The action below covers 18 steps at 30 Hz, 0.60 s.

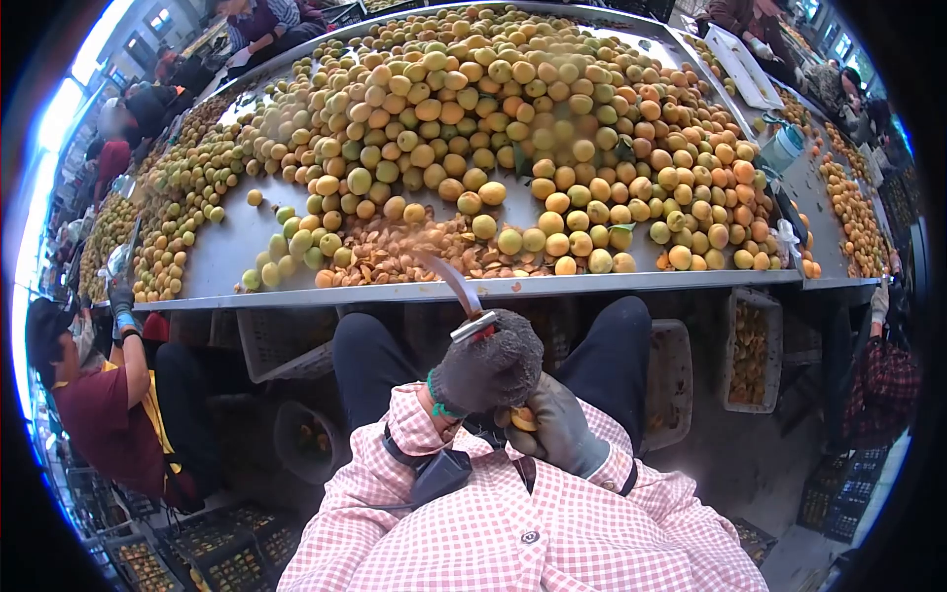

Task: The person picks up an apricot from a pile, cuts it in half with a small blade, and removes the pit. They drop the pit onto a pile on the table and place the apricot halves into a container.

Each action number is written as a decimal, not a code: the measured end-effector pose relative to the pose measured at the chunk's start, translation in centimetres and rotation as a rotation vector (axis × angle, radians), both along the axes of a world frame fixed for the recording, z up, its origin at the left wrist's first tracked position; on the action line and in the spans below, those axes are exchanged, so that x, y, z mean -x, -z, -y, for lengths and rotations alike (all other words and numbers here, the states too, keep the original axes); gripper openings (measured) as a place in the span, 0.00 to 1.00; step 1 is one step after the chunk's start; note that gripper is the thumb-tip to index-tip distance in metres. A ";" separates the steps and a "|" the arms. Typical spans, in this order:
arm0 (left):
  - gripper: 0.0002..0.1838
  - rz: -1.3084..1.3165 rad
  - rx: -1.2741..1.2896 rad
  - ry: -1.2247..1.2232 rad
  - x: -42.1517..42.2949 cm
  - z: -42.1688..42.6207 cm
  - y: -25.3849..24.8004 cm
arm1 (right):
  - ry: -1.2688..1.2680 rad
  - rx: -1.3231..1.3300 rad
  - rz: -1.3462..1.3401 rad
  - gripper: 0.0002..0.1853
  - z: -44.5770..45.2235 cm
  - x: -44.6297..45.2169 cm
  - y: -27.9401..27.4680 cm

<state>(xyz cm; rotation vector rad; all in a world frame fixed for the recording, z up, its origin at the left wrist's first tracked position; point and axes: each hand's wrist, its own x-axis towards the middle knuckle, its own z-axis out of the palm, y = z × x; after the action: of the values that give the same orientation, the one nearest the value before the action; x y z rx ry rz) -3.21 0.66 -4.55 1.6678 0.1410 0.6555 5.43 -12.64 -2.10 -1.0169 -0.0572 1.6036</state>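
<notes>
Gripping the knife [461,289] blade-out, seemingly for clearance, the left hand [490,361] is closed; the curled right hand [562,426] holds fruit [524,419].

Before you, fruit pile [444,109] on table [232,237], cut pieces [395,252] along your near edge, crates [772,355] beneath both sides, co-worker [109,424] left.

The left hand [488,363] hides most of the handle of the knife [465,294] — its tip a blur — and the right hand [564,429] partly covers a fruit piece [524,419]. The table [592,284] hides part of a crate [271,350]; a far-left worker [261,28] is cut off.
</notes>
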 end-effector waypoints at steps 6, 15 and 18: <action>0.14 -0.006 0.883 0.143 -1.1 1.2 0.1 | 0.189 0.015 0.339 0.06 -0.2 0.6 1.9; 0.17 0.198 0.894 0.345 -1.8 0.0 -3.4 | 0.041 -0.091 0.514 0.15 -0.4 -1.2 0.6; 0.22 0.045 0.650 0.205 -1.4 0.8 -5.0 | 0.036 -0.237 0.643 0.15 -0.6 -1.0 0.7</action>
<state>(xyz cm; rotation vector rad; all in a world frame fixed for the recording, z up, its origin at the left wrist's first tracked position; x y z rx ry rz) -1.84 -0.12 0.42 1.0232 0.1305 0.4273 6.39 -12.03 -2.76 -1.2952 -0.6447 1.1489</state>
